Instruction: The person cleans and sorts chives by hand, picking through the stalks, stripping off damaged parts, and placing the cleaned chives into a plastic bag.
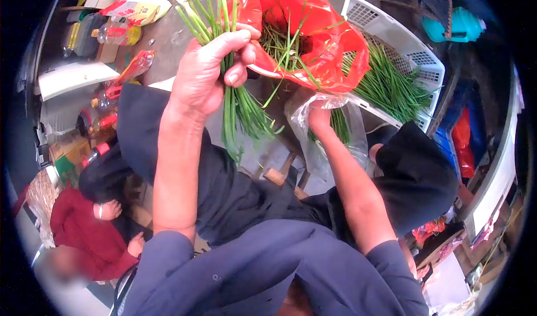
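A bunch of green stalks [238, 112] is gripped in my left hand [210, 67], its pale cut ends pointing up and its green tips hanging down. Just right of it, a red plastic bag [330, 42] stands open with loose green scraps [279, 45] inside. My right hand [320, 116] is partly hidden at the mouth of a clear plastic bag [302, 117], below the red bag; its fingers cannot be made out. More green stalks [339, 125] show through the clear bag.
A white basket [391, 28] at the right holds many long green stalks [391, 84]. Bottles [109, 95] and packets stand at the left. A person in a dark red top [84, 226] sits at the lower left. A teal container [461, 25] is at the upper right.
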